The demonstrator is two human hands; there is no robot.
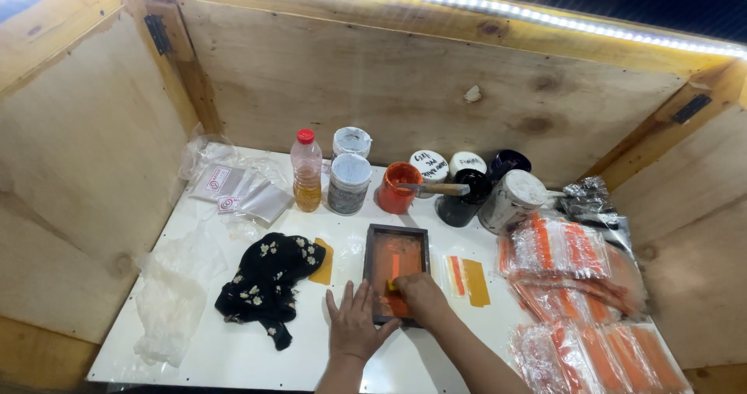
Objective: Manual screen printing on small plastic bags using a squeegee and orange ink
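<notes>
Pulling orange ink down the small framed screen [395, 273], the right hand [418, 291] grips what seems a squeegee while the left hand [354, 325], fingers spread, rests flat beside the frame; next, an even stroke.

A small screen-printing workshop: a plywood booth [405, 83] (LED strip [498, 5] along its top edge) encloses a white desk [233, 347] crowded with ink jars [348, 182] and a framed printing screen [395, 263].

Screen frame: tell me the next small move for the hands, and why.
Probably pull the right hand toward the frame's near edge. It presses something small on the orange mesh, partway down, while the left hand lies flat beside the frame's near left corner, steadying it.
</notes>
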